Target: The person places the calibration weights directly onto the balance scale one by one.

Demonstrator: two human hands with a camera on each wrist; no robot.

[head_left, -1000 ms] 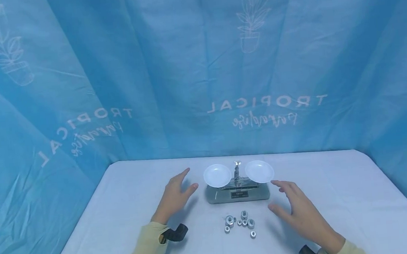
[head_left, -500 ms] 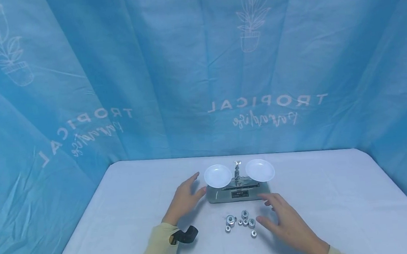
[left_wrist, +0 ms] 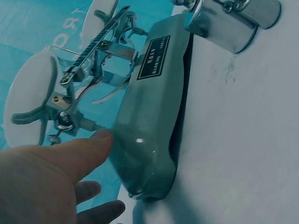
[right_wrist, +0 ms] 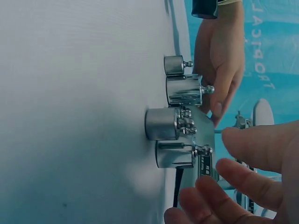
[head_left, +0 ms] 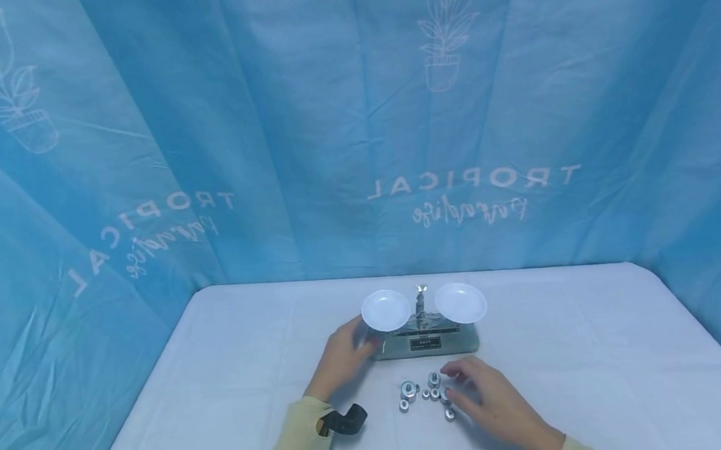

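A grey-green balance scale [head_left: 454, 344] with two white pans stands on the table. My left hand [head_left: 340, 359] is at its left end. In the left wrist view, the extended thumb [left_wrist: 91, 149] lies at the edge of the scale's base [left_wrist: 145, 116], below the beam, and the other fingers hang loosely beside the end. My right hand [head_left: 494, 399] hovers at the right side of a group of silver weights [head_left: 408, 391], partly covering one of them. In the right wrist view, its fingers [right_wrist: 250, 182] are spread and relaxed near the knobs of the weights [right_wrist: 162, 124], holding nothing.
The table [head_left: 220, 380] has a white cover. Blue curtains [head_left: 301, 130] with plant prints and lettering hang behind it and at both sides. One small weight [head_left: 450, 414] sits nearer the front, apart from the larger ones.
My left hand has moved right, up to the scale's left end. The right hand has moved left and nearer the front, from beside the scale to the weights. Scale and weights have stayed put.
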